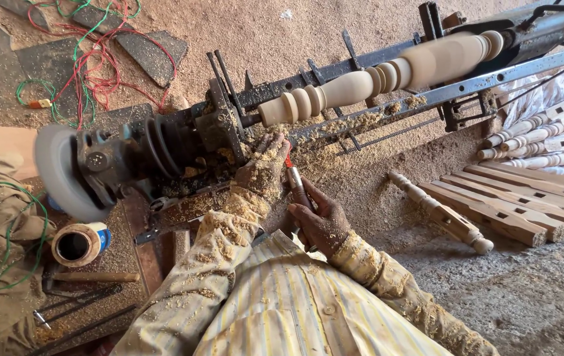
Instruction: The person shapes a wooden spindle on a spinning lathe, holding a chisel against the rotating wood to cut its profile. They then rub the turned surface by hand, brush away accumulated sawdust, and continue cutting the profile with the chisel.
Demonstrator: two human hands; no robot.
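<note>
A pale turned wooden spindle (374,72) is mounted in a dark metal lathe (183,138) and looks blurred as if spinning. My left hand (263,168), coated in sawdust, rests on the lathe's rail just below the spindle's left end. It steadies the tip of a chisel with a red band (293,177). My right hand (319,221) grips the chisel's lower handle, close to my chest. Both sleeves of my yellow striped shirt are covered in shavings.
Shavings pile under the lathe bed (361,122). Finished turned legs (532,135) and squared legs (512,211) lie on the ground at right. A roll of tape (79,244) and a hammer (91,278) lie at left. Red and green wires (91,66) tangle at top left.
</note>
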